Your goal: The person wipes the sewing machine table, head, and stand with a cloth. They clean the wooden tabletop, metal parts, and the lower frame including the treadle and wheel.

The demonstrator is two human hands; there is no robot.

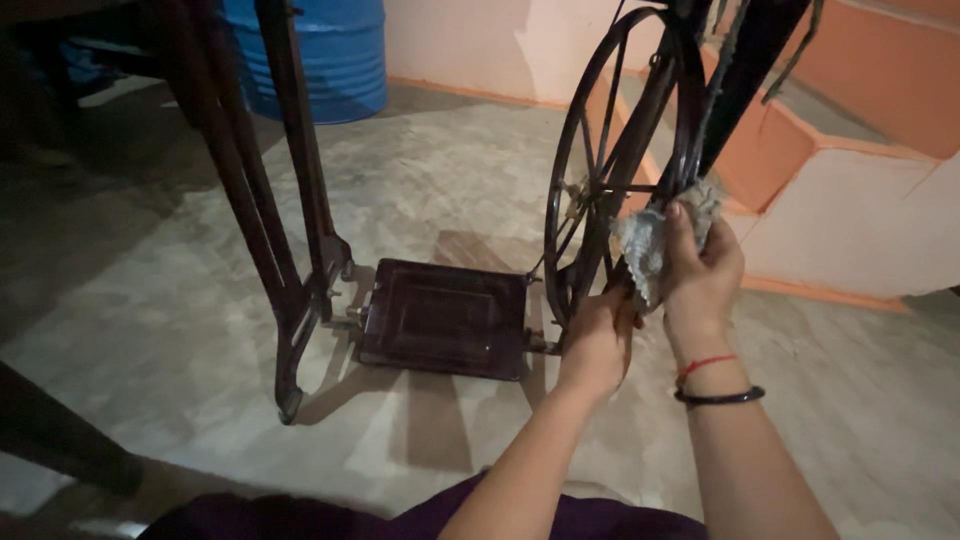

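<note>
**Hands and rag at the treadle wheel's rim**

The right hand point(703, 268) is closed around a crumpled grey rag point(655, 235), pressing it against the rim of the spoked treadle wheel point(610, 165). The left hand point(598, 335) grips the dark frame just beside the wheel's lower edge. Left of them lies the flat treadle pedal point(445, 317), then the iron stand legs point(285, 230). Open concrete floor point(440, 170) stretches to a blue barrel point(330, 55); an orange-edged step point(830, 150) stands close on the right.
</note>
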